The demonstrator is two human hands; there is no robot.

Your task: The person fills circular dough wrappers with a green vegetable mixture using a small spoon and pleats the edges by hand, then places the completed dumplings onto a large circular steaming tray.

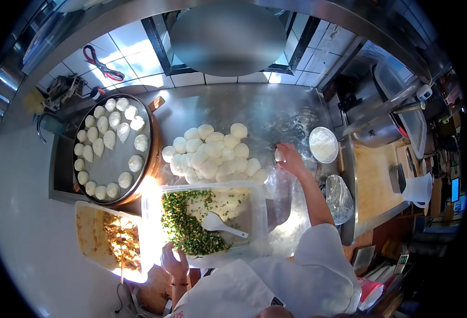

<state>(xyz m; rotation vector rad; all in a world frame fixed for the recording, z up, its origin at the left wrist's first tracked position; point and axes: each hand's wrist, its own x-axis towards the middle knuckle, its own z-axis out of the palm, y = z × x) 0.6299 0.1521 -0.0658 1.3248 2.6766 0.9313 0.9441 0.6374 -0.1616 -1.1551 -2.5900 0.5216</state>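
My right hand (291, 159) has its fingers around a small piece of white dough (279, 155) on the steel counter. Left of it lies a cluster of overlapping flattened dough rounds (213, 153). My left hand (174, 260) is at the near left corner of a plastic tub (259, 222) of chopped green filling (185, 226); its fingers are apart, and whether they touch the rim is unclear. A white plastic spoon (223, 225) lies in that tub. At the left, a large round steamer tray (114, 163) bears shaped buns (141, 143) around its edge and in its middle.
A bowl of flour (323, 145) stands right of my right hand, with a plastic-covered container (338, 198) below it. Another tub, with brown filling (124, 238), stands at the lower left. Red-handled scissors (102, 65) hang on the tiled wall. A wooden board (376, 183) lies at the right.
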